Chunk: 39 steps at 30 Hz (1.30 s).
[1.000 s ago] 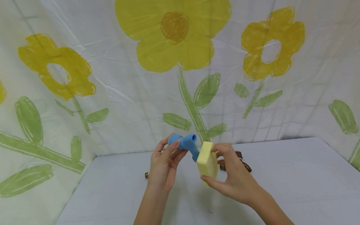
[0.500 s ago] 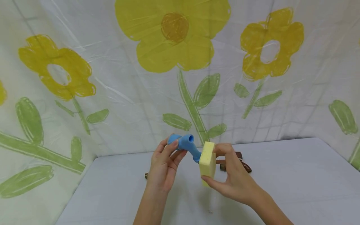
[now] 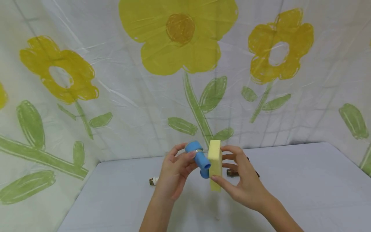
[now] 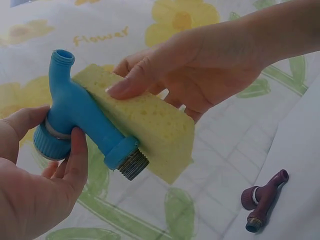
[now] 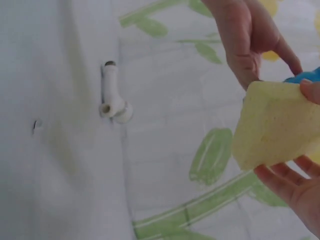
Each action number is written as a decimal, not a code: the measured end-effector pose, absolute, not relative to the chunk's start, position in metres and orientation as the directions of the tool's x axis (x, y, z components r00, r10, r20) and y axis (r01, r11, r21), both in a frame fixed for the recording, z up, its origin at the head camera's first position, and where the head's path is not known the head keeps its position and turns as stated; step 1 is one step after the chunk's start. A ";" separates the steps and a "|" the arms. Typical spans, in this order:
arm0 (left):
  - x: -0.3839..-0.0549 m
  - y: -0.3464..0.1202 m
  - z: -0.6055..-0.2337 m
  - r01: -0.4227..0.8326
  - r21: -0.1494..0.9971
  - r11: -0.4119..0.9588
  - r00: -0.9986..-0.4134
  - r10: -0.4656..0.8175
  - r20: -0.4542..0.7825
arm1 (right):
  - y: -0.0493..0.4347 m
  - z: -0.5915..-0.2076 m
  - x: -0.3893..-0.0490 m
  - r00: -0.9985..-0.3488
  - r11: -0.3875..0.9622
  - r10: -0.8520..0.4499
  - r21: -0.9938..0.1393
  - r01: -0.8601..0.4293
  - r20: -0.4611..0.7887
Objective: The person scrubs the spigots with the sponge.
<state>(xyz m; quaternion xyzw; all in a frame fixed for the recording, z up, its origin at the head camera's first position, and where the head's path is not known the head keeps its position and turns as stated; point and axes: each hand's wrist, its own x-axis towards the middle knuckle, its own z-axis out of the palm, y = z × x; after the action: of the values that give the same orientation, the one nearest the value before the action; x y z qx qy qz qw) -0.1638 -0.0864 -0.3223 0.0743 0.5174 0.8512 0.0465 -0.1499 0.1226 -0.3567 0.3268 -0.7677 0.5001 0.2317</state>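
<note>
The raised tap [image 3: 201, 159] is left of the sponge [image 3: 215, 159], above the table [image 3: 116, 193]

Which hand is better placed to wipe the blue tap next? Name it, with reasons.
Most likely the right hand: it holds the yellow sponge right beside the blue tap, while the left hand is occupied gripping that tap.

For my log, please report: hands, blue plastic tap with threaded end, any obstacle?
Left hand grips blue tap near its ribbed cap. Right hand holds yellow rectangular foam sponge against its side. Nothing visible in the way.
</note>
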 end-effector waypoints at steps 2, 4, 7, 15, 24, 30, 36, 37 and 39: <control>-0.163 -0.085 -0.323 -0.010 0.899 -0.438 -0.981 0.177 0.075 | 0.122 -0.355 -0.149 -0.690 0.257 -0.257 -0.641 -0.723 0.676; -0.163 -0.083 -0.325 -0.011 0.911 -0.412 -0.975 0.208 0.082 | 0.122 -0.354 -0.148 -0.704 0.237 -0.237 -0.663 -0.710 0.670; -0.164 -0.080 -0.328 0.002 0.929 -0.370 -0.964 0.245 0.100 | 0.122 -0.351 -0.147 -0.722 0.212 -0.207 -0.690 -0.692 0.660; -0.163 -0.075 -0.328 0.032 0.947 -0.319 -0.968 0.225 0.109 | 0.123 -0.346 -0.144 -0.772 0.176 -0.153 -0.751 -0.636 0.617; -0.162 -0.076 -0.330 0.098 0.962 -0.256 -0.949 0.266 0.168 | 0.124 -0.346 -0.144 -0.807 0.224 -0.081 -0.778 -0.587 0.585; -0.160 -0.087 -0.327 0.099 0.985 -0.141 -0.888 0.434 0.151 | 0.123 -0.345 -0.143 -0.820 0.221 -0.044 -0.795 -0.565 0.571; -0.157 -0.086 -0.324 0.109 0.984 -0.138 -0.859 0.486 0.163 | 0.120 -0.345 -0.142 -0.805 0.229 -0.018 -0.781 -0.581 0.594; -0.157 -0.085 -0.323 0.118 0.984 -0.135 -0.858 0.485 0.169 | 0.120 -0.345 -0.142 -0.802 0.232 -0.013 -0.778 -0.584 0.597; -0.156 -0.084 -0.323 0.144 0.982 -0.123 -0.861 0.474 0.185 | 0.119 -0.345 -0.142 -0.797 0.235 -0.006 -0.773 -0.589 0.605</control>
<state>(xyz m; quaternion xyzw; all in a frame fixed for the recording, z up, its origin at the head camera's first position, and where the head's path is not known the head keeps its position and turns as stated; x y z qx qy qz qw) -0.1559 -0.0839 -0.3234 0.2369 0.6520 0.7109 0.1162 -0.1420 0.1189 -0.3452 0.1996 -0.7454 0.5854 0.2488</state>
